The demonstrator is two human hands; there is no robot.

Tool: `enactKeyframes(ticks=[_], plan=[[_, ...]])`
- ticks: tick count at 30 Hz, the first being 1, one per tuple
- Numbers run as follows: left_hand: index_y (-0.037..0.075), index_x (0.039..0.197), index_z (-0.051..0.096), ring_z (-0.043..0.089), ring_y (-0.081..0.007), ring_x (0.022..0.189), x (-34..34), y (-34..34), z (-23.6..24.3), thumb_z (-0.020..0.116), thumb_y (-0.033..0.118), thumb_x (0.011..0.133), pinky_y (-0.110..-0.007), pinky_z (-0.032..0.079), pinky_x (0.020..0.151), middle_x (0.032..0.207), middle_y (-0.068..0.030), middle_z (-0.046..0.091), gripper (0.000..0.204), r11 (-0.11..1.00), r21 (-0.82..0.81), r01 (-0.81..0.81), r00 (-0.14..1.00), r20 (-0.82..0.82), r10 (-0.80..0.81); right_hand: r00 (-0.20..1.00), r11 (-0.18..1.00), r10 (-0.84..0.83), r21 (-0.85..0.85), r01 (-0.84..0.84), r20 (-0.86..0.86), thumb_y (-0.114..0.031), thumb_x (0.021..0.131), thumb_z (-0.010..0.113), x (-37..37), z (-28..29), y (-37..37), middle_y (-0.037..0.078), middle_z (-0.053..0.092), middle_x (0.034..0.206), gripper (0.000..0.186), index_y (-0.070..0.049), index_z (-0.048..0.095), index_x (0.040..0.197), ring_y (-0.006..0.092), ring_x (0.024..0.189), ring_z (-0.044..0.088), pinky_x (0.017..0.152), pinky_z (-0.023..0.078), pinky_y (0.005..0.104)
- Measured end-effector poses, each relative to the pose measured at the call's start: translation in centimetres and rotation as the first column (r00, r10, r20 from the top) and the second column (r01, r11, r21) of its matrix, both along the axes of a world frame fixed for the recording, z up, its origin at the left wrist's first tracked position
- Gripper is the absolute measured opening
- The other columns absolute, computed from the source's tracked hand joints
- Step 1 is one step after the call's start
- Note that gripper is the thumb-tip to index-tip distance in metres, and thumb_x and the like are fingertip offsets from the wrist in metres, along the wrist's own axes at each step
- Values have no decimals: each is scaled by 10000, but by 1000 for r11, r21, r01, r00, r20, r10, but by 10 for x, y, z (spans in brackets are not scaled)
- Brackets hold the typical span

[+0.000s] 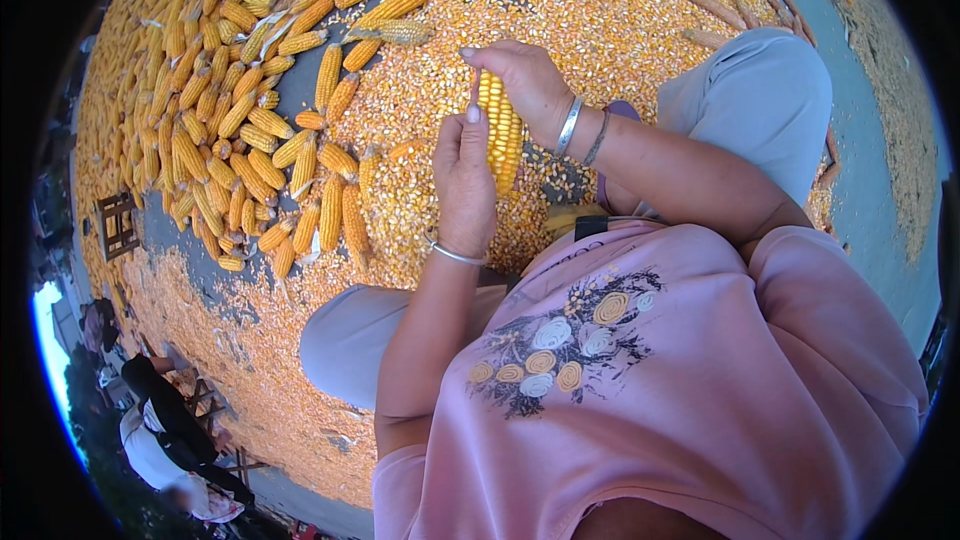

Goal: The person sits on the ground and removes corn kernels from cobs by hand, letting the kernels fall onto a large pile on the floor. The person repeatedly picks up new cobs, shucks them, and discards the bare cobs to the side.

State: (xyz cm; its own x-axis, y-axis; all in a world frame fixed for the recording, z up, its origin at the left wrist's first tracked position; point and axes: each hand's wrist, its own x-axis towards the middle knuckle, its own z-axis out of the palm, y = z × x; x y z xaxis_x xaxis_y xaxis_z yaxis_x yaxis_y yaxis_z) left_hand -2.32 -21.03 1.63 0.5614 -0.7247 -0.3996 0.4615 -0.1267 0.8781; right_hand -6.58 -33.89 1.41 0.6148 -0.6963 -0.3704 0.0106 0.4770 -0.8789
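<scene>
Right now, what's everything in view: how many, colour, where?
Held ear: one, yellow, upper centre
Other ears: many, golden, upper left
Kernels: countless, golden, spread widely
Stripped cobs: several, brownish, upper right
Wooden frame: one, brown, left
People: at least one, black and white clothing, lower left
Shoe: one visible, purple, upper centre
Shirt: one, pink, lower right
Trousers: pair, grey, both sides
Bangles: two, silver, one per wrist
Cord bracelet: one, dark, right wrist
Left hand: one, bare, holding ear
Right hand: one, bare, holding ear
</scene>
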Motion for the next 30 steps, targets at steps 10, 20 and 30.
enactKeyframes(ticks=[10, 20, 30], plan=[[7, 1104, 540, 607, -151, 580, -1, 1, 0, 414, 360, 1053, -289, 518, 479, 838, -78, 638, 378, 1000, -17, -20, 997, 73, 21, 998, 716, 44, -696, -56, -36, -189, 881, 635, -3, -36, -4, 40, 622, 748, 218, 2, 666, 780, 120, 737, 574, 686, 462, 278], [21, 1106, 540, 635, -182, 615, 1, -1, 19, 376, 432, 1049, -318, 556, 524, 860, -99, 642, 446, 995, 14, -104, 957, -269, 104, 989, 992, 88, -100, -77, 115, -261, 922, 600, -3, -2, -3, 35, 591, 709, 294, -34, 612, 736, 124, 646, 548, 641, 443, 267], [29, 1302, 505, 614, -135, 565, -3, -2, 6, 443, 449, 1030, -265, 521, 476, 779, -56, 616, 505, 998, -28, 49, 999, -3, -50, 976, 933, 216, -303, -195, 38, -257, 926, 548, -4, -23, 2, 98, 679, 792, 325, 18, 662, 793, 164, 741, 627, 754, 504, 290]])
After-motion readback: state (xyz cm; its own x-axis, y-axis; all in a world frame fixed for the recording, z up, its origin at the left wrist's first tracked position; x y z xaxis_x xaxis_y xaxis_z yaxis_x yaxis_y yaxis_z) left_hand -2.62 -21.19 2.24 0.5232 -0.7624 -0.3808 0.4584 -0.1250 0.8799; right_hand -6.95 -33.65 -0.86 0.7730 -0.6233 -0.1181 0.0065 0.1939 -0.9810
